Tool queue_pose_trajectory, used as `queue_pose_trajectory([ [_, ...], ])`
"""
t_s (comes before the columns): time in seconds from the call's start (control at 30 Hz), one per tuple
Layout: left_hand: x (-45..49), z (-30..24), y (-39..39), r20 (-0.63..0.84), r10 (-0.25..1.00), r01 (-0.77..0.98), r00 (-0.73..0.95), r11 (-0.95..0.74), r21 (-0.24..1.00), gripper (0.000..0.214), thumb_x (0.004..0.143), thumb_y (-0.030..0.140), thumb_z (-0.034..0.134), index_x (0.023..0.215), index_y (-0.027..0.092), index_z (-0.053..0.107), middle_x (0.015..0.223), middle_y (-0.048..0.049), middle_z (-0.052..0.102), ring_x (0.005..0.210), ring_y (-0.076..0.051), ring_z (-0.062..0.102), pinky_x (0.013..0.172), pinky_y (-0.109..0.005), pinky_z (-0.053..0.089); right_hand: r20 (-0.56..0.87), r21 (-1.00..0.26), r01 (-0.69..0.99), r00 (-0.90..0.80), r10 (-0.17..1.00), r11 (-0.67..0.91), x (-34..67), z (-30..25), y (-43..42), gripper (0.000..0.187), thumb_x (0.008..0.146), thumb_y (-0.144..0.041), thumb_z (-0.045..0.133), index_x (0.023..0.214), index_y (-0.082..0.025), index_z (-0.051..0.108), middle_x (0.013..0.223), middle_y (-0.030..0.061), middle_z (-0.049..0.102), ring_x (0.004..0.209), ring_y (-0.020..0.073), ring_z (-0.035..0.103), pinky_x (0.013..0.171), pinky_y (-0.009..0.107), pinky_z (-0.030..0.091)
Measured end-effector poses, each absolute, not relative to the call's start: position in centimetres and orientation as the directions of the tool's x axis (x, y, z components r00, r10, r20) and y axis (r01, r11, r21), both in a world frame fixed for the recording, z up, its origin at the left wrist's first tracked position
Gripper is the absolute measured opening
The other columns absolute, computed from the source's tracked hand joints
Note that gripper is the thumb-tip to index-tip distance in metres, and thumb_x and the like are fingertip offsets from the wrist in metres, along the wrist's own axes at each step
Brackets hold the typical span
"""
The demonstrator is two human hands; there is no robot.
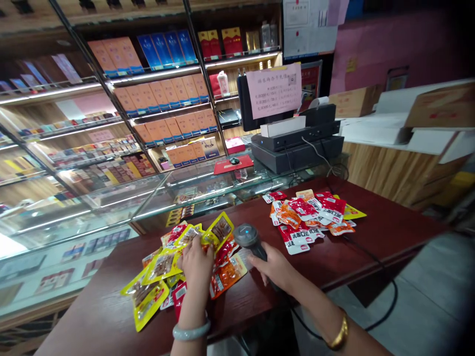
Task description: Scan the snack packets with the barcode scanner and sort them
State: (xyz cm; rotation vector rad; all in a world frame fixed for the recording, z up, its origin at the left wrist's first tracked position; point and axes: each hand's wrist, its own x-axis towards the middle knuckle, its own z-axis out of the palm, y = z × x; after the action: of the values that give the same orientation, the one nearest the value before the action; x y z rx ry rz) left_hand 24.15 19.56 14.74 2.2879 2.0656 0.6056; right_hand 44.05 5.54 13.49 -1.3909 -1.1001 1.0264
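My right hand point(273, 267) is wrapped round the handle of a dark barcode scanner point(246, 235), its round head raised above the table. A black cable runs from the handle below the table edge. On the left pile, my left hand point(196, 259) has its fingers curled over a yellow snack packet point(163, 265); the fingertips are partly hidden among the packets. Around it lie more yellow packets point(220, 230), an orange packet point(228, 273) and some red ones. A second pile of red, white and orange snack packets point(304, 212) lies to the right of the scanner.
Both piles rest on a dark red wooden table point(367, 232). Behind it stand a glass display counter point(178, 185), a cash register point(297, 146) and a monitor with a pink notice point(275, 91). Boxed goods point(159, 96) fill the shelves. A cable point(389, 301) loops at the right.
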Motion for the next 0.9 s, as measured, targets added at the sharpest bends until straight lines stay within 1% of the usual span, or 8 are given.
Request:
queue_pose_trajectory([
  [0.07,24.3,14.6,19.6,0.307,0.952,0.928,0.016,-0.129,0.35,0.041,0.095,0.036,0.051,0.13,0.017,0.059,0.112,-0.0178,0.077,0.115,-0.037,0.07,0.104,-0.049,0.044,-0.012,-0.997,0.077,0.228,0.974,-0.031,44.3,13.3,5.4,0.02,0.09,-0.039,0.069,0.096,-0.023,0.057,0.047,-0.012,0.051,0.036,0.0127,0.052,0.039,0.021,0.041],
  [0.17,24.0,14.1,19.9,0.31,0.949,0.795,-0.059,-0.143,0.59,0.03,0.091,0.035,0.054,0.116,0.021,0.06,0.095,-0.0099,0.077,0.092,-0.03,0.074,0.087,-0.041,0.05,0.007,-0.999,0.04,0.241,0.971,-0.003,44.5,13.3,5.1,0.025,0.09,-0.045,0.068,0.096,-0.024,0.056,0.049,-0.0116,0.051,0.036,0.0125,0.051,0.039,0.022,0.041],
  [0.27,23.5,13.6,20.3,0.237,0.964,0.555,-0.124,-0.13,0.822,0.025,0.083,0.039,0.061,0.103,0.024,0.057,0.078,-0.0013,0.072,0.071,-0.024,0.07,0.066,-0.032,0.049,0.035,-0.999,0.023,0.243,0.969,0.03,44.6,13.6,4.5,0.029,0.088,-0.049,0.068,0.095,-0.023,0.056,0.054,-0.0107,0.052,0.037,0.0118,0.051,0.04,0.022,0.042],
  [0.37,23.5,13.5,20.4,0.164,0.977,0.325,-0.137,-0.112,0.939,0.033,0.075,0.045,0.067,0.1,0.025,0.055,0.068,0.004,0.068,0.055,-0.019,0.063,0.056,-0.028,0.044,0.061,-0.998,0.027,0.234,0.97,0.056,44.4,14.0,3.9,0.032,0.087,-0.051,0.069,0.096,-0.023,0.058,0.062,-0.0079,0.056,0.039,0.0107,0.051,0.042,0.023,0.044],
  [0.47,23.8,13.6,20.2,0.114,0.986,0.116,-0.122,-0.1,0.988,0.042,0.067,0.042,0.072,0.103,0.024,0.057,0.069,0.0038,0.07,0.055,-0.018,0.064,0.055,-0.027,0.045,0.081,-0.996,0.043,0.236,0.968,0.073,43.9,14.1,3.7,0.033,0.088,-0.052,0.071,0.099,-0.023,0.061,0.066,-0.0055,0.061,0.041,0.0117,0.053,0.043,0.024,0.044],
  [0.57,24.2,13.8,19.7,0.069,0.99,-0.027,-0.121,-0.073,0.997,0.049,0.062,0.037,0.077,0.104,0.022,0.057,0.069,0.0027,0.07,0.061,-0.019,0.068,0.059,-0.027,0.049,0.101,-0.994,0.069,0.251,0.963,0.086,43.4,14.1,4.0,0.031,0.089,-0.051,0.072,0.099,-0.023,0.063,0.063,-0.0052,0.062,0.043,0.0133,0.053,0.045,0.025,0.044],
  [0.77,24.4,14.0,18.8,0.019,0.997,-0.106,-0.077,-0.027,0.994,0.047,0.058,0.036,0.081,0.094,0.023,0.054,0.064,0.0044,0.067,0.067,-0.022,0.072,0.064,-0.03,0.055,0.12,-0.993,0.037,0.222,0.968,0.114,42.7,13.8,4.5,0.029,0.091,-0.051,0.067,0.1,-0.024,0.061,0.063,-0.0067,0.057,0.042,0.0131,0.052,0.045,0.025,0.043],
  [0.9,24.3,13.8,18.6,0.015,0.997,-0.12,-0.08,-0.024,0.993,0.045,0.057,0.033,0.082,0.091,0.024,0.054,0.056,0.0088,0.059,0.058,-0.018,0.067,0.057,-0.026,0.05,0.108,-0.994,0.027,0.226,0.968,0.104,42.7,13.9,4.6,0.03,0.091,-0.051,0.07,0.101,-0.024,0.062,0.056,-0.0083,0.053,0.042,0.0146,0.052,0.045,0.026,0.042],
])
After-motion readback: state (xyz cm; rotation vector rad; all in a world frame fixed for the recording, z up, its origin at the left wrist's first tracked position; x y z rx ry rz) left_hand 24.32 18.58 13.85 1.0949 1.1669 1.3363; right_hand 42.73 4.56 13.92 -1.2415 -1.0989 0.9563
